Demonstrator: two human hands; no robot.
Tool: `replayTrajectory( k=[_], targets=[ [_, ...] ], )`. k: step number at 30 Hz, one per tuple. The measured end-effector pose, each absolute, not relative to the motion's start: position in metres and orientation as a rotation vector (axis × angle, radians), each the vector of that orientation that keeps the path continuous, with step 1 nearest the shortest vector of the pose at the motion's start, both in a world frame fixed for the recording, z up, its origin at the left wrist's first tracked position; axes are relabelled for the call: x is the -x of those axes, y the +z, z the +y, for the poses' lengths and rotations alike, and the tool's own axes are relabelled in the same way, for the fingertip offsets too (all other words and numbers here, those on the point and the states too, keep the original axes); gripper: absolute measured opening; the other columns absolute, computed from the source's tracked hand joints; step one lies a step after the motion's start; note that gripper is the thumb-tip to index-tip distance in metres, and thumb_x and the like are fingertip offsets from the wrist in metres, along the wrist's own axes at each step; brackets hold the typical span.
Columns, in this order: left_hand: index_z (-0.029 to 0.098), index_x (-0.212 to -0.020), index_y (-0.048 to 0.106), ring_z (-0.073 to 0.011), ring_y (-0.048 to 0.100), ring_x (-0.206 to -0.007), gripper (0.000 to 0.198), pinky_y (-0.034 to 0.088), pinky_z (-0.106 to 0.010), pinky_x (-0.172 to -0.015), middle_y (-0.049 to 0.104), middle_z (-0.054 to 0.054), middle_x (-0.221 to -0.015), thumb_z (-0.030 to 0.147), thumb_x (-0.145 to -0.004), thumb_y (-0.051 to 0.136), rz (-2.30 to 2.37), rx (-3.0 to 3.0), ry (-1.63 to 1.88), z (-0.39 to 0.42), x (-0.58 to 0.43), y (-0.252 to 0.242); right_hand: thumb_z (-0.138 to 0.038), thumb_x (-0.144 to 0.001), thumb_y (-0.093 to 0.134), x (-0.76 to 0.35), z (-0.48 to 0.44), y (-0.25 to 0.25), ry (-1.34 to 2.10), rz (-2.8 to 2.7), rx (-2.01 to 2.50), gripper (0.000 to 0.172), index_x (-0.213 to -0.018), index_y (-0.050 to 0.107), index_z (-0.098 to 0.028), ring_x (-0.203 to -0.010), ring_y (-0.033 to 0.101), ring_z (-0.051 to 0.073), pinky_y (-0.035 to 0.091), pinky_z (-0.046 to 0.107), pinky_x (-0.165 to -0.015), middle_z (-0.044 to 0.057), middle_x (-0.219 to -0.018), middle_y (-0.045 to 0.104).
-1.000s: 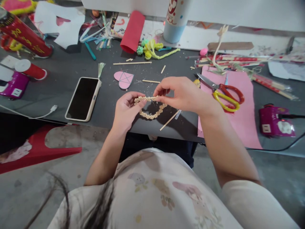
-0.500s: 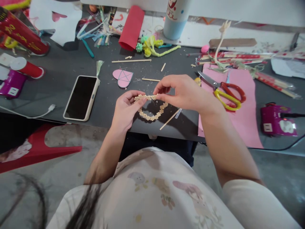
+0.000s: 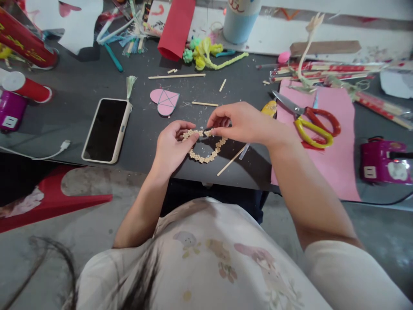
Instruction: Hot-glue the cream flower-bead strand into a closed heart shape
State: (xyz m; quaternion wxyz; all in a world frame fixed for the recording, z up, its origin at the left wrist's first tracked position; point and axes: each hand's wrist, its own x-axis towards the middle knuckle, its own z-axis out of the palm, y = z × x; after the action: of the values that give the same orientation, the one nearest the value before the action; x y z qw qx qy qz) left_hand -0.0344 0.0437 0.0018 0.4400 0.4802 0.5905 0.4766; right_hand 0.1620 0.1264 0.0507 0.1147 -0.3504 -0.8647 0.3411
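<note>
Between my hands hangs a loop of small cream beads (image 3: 204,159), like a bracelet, just above the front of the dark table (image 3: 142,142). My left hand (image 3: 174,140) pinches its upper left part between thumb and fingers. My right hand (image 3: 237,122) pinches the upper right part near its end. A small gap shows at the top of the loop, between the two pinches. Under my right hand lie a thin wooden stick (image 3: 229,162) and a small clear strip (image 3: 244,151). A pink heart-shaped piece with crossed lines (image 3: 165,101) lies beyond my left hand.
On the left lies a phone (image 3: 106,129), with a white cable (image 3: 64,145) beside it. Scissors (image 3: 305,116) rest on pink paper (image 3: 338,168) at right. Behind stand a bottle (image 3: 240,26) and yellow pipe cleaners (image 3: 206,56). A purple box (image 3: 382,161) sits far right.
The bead loop has parted at the top, where the two sides met before; a small gap now shows. Both hands keep their pinch. The view has shifted slightly.
</note>
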Motion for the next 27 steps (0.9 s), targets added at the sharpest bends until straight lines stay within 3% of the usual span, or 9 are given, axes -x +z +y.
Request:
replayTrajectory(
  k=[6,15,21,27],
  targets=[
    [0.019,-0.09,0.07,-0.0135,0.061,-0.069,0.022,0.048,-0.025,-0.063,0.068,0.0,-0.079,0.028,-0.072,0.079,1.435,-1.221,1.12,0.045,0.036,0.005,-0.02,-0.08,0.065,-0.16,0.132,0.043,1.06,-2.518,1.033,0.015,-0.093,0.073,-0.018,-0.072,0.061,0.014,0.044,0.029,-0.068,0.0,-0.082,0.072],
    [0.019,-0.092,0.07,-0.0139,0.063,-0.071,0.026,0.051,-0.025,-0.065,0.067,-0.001,-0.077,0.029,-0.07,0.08,1.386,-1.148,1.123,0.042,0.036,0.012,-0.035,-0.092,0.055,-0.16,0.136,0.051,1.108,-2.614,0.986,0.025,-0.087,0.074,-0.02,-0.068,0.056,0.011,0.04,0.028,-0.066,-0.003,-0.074,0.069],
    [0.019,-0.092,0.069,-0.0116,0.063,-0.07,0.025,0.052,-0.022,-0.067,0.067,0.001,-0.078,0.025,-0.07,0.078,1.44,-1.14,1.11,0.038,0.037,0.016,-0.032,-0.082,0.065,-0.165,0.137,0.059,1.267,-2.627,0.945,0.026,-0.102,0.075,-0.019,-0.081,0.063,0.014,0.047,0.029,-0.074,0.003,-0.095,0.074],
    [0.02,-0.091,0.069,-0.0105,0.063,-0.069,0.024,0.053,-0.021,-0.065,0.068,0.002,-0.078,0.024,-0.07,0.078,1.455,-1.143,1.107,0.037,0.039,0.013,-0.027,-0.082,0.062,-0.167,0.139,0.058,1.249,-2.639,0.974,0.028,-0.106,0.074,-0.019,-0.085,0.066,0.016,0.049,0.029,-0.075,0.004,-0.099,0.075]
  ],
)
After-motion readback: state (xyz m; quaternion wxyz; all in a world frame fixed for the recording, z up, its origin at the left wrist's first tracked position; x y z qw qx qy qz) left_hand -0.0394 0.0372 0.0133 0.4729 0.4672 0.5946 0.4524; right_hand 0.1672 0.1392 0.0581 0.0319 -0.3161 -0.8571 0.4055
